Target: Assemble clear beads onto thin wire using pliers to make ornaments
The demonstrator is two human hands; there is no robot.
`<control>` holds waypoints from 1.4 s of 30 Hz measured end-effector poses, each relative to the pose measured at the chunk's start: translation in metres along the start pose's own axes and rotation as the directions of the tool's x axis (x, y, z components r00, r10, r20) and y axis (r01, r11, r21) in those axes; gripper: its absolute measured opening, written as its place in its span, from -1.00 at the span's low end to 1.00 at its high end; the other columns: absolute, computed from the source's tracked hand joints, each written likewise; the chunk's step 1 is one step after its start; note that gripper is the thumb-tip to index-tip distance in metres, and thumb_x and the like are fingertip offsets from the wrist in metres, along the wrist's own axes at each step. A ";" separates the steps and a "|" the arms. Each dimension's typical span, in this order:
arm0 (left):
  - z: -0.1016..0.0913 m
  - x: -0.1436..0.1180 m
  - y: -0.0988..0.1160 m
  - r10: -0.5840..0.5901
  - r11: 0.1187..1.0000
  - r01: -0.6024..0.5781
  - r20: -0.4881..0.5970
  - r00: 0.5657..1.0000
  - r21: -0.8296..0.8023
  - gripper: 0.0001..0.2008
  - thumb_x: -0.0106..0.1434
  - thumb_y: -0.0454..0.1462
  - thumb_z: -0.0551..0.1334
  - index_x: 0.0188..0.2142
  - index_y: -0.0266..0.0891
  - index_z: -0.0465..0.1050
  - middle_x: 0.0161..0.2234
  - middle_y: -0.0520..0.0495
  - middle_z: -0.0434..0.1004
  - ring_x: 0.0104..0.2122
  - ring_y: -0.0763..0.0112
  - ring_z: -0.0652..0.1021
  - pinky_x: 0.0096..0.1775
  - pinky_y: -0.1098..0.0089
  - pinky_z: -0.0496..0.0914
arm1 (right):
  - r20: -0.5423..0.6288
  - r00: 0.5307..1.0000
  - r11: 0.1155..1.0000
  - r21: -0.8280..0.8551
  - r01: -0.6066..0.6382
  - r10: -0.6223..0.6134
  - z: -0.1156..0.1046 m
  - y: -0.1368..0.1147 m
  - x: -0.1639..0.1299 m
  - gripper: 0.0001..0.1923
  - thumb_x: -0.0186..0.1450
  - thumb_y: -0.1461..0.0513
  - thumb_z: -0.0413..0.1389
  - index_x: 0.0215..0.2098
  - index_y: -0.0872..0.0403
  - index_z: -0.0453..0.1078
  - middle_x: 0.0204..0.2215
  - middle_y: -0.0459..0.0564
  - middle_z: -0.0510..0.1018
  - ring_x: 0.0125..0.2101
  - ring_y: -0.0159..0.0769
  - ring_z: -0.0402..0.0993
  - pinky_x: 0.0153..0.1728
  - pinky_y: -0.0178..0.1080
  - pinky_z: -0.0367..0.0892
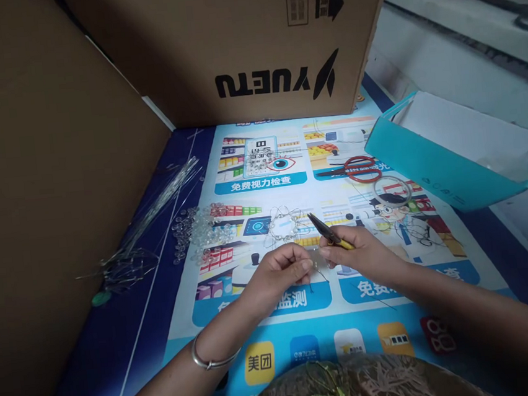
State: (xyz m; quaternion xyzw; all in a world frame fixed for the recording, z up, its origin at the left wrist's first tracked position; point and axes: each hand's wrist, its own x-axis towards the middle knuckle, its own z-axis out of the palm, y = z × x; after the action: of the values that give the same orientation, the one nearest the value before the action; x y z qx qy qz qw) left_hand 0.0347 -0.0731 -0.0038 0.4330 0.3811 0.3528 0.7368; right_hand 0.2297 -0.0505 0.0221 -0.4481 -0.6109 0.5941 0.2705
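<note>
My left hand [284,269] pinches a thin dark wire [316,272] between thumb and fingers over the printed mat. My right hand [360,252] grips small pliers [327,233] with yellow handles, their dark jaws pointing up and left, and its fingertips also touch the wire. The two hands nearly meet. Just beyond them lies a beaded wire ornament [284,226] with clear beads. A silver bangle [209,357] is on my left wrist.
Clear beads [200,228] are spread left of the ornament, beside a bundle of thin wires [154,216]. Red-handled scissors [353,169], a wire ring [391,188] and a teal box [447,155] lie at the right. Cardboard boxes [249,44] wall off the back and left.
</note>
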 end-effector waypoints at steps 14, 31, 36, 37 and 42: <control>0.004 0.003 -0.005 -0.041 0.999 0.041 -0.054 0.998 0.009 -0.81 0.13 -0.20 0.27 -0.38 -0.30 0.38 -0.57 0.05 0.35 -0.57 0.59 0.34 -0.50 0.54 0.19 | -0.048 0.998 0.974 -0.224 0.033 -0.044 0.008 0.007 0.000 -0.77 0.23 0.08 0.02 -0.38 0.10 0.30 -0.59 -0.18 0.28 -0.56 -0.46 0.19 -0.55 -0.38 0.10; -0.004 0.001 0.003 0.126 0.990 -0.136 -0.253 0.959 -0.024 -0.82 0.13 -0.21 0.26 -0.44 -0.27 0.31 -0.58 0.09 0.30 -0.56 0.59 0.29 -0.48 0.53 0.18 | 0.198 0.965 0.197 -0.953 0.231 -0.175 -0.018 -0.020 -0.014 -0.80 0.26 0.16 0.00 -0.26 0.08 0.38 -0.35 0.05 0.46 -0.30 -0.20 0.36 -0.34 -0.23 0.14; -0.011 0.001 0.003 0.096 0.985 -0.063 -0.204 0.974 0.162 -0.88 0.14 -0.24 0.23 -0.42 -0.25 0.36 -0.57 0.07 0.31 -0.58 0.57 0.28 -0.50 0.52 0.16 | 0.174 0.978 0.369 -0.907 0.204 -0.113 -0.032 -0.025 -0.014 -0.77 0.27 0.11 -0.02 -0.26 0.07 0.37 -0.35 0.02 0.47 -0.32 -0.27 0.37 -0.39 -0.31 0.15; -0.012 0.001 0.002 0.087 0.972 -0.047 -0.170 0.982 0.228 -0.90 0.14 -0.25 0.23 -0.42 -0.25 0.38 -0.58 0.07 0.31 -0.57 0.56 0.28 -0.50 0.52 0.16 | 0.187 0.978 0.396 -0.894 0.208 -0.091 -0.033 -0.025 -0.015 -0.77 0.27 0.11 -0.02 -0.26 0.06 0.37 -0.35 0.01 0.47 -0.33 -0.28 0.37 -0.39 -0.31 0.15; -0.005 0.003 -0.004 0.066 0.866 -0.050 -0.016 0.998 0.498 -0.94 0.12 -0.29 0.20 -0.43 -0.25 0.40 -0.55 0.05 0.32 -0.54 0.52 0.27 -0.51 0.53 0.10 | 0.317 0.948 0.402 -0.873 0.278 0.034 -0.033 -0.014 -0.025 -0.82 0.25 0.14 0.00 -0.28 0.04 0.37 -0.37 -0.04 0.47 -0.35 -0.29 0.37 -0.39 -0.31 0.15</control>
State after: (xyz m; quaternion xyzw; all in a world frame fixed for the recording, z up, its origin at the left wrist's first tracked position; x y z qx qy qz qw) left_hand 0.0331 -0.0701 -0.0103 0.6135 0.4579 0.2718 0.5832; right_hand 0.2662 -0.0545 0.0460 -0.3855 -0.8977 0.2036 -0.0638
